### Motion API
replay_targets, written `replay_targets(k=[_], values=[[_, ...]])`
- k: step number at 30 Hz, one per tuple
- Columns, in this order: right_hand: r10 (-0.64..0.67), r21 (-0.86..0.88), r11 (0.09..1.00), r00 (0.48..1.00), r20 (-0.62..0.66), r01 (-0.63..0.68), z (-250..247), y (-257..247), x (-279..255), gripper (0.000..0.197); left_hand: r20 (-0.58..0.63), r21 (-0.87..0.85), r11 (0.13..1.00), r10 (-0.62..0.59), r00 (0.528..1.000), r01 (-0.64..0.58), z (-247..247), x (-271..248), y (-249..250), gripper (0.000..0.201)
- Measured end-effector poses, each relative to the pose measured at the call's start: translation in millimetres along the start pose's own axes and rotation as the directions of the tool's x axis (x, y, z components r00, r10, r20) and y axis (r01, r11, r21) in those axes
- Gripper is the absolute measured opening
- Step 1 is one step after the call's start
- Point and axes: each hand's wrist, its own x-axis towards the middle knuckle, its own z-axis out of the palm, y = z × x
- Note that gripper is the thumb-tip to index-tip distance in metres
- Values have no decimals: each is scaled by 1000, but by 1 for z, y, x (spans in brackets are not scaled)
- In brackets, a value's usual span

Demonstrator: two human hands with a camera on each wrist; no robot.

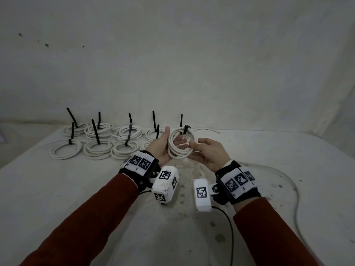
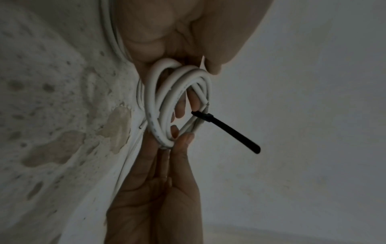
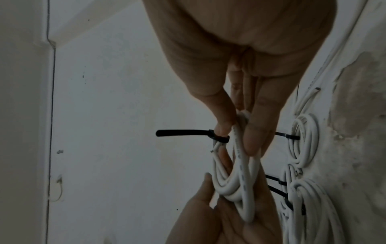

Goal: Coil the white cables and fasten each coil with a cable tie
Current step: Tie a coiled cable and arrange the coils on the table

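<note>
Both hands hold one white cable coil [image 1: 182,144] in the air above the table [image 1: 76,189]. A black cable tie [image 1: 185,129] is cinched round its top, tail sticking out [image 2: 229,132]. My left hand [image 1: 161,146] cradles the coil's left side in its palm, thumb straight up and fingers straight behind the loops [image 3: 208,222]. My right hand [image 1: 203,150] pinches the coil's right side between thumb and forefinger [image 3: 242,127]. In the left wrist view the right hand's fingertips [image 2: 183,140] grip the coil [image 2: 158,107] near the tie.
Several tied coils [image 1: 98,148] with upright black tie tails lie in two rows at the table's back left, also in the right wrist view [image 3: 305,140]. A loose white cable [image 1: 295,191] curves over the table's right side. A wall [image 1: 172,64] rises behind.
</note>
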Motion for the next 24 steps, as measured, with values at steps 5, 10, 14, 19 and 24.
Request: replay_targets(k=[5, 10, 14, 19, 24], values=[[-7, -40, 999, 999, -37, 5, -3, 3, 2, 13, -128, 333, 937, -61, 990, 101, -5, -11, 4, 28], [-14, -75, 997, 997, -71, 8, -3, 12, 5, 26, -60, 426, 904, 54, 997, -23, -10, -11, 3, 19], [-31, -96, 995, 998, -54, 26, -3, 12, 6, 26, -67, 407, 910, 122, 990, -85, -9, -16, 6, 23], [-61, -102, 993, 995, -76, 54, 2, 15, 5, 17, -74, 500, 866, 30, 997, 11, -14, -22, 10, 16], [-76, -93, 993, 993, -87, 68, 12, 23, 1, 15, -134, 507, 859, 162, 978, -73, -13, -21, 7, 16]])
